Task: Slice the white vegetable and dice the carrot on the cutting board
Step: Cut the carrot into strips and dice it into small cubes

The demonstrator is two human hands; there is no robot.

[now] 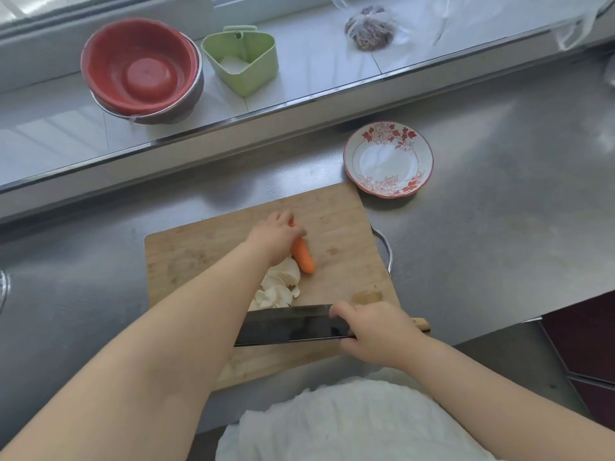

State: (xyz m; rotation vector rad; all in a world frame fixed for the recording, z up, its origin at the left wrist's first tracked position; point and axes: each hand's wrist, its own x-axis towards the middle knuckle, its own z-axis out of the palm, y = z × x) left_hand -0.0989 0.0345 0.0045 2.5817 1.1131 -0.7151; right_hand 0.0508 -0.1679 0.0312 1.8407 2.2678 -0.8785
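A wooden cutting board [336, 224] lies on the steel counter. My left hand [274, 236] grips the far end of an orange carrot [303, 256] lying near the board's middle. A pile of white vegetable slices [278, 287] sits just in front of the carrot, partly under my left forearm. My right hand [377, 332] holds the handle of a dark cleaver [289, 326], whose blade lies flat-sided toward me above the board's near part, close to the slices.
A red-flowered white dish [387, 159] stands behind the board's right corner. On the window ledge are a red bowl [139, 68] nested in a metal one, a green container [241, 59] and a bagged item [369, 26]. The steel counter [499, 211] stretches right.
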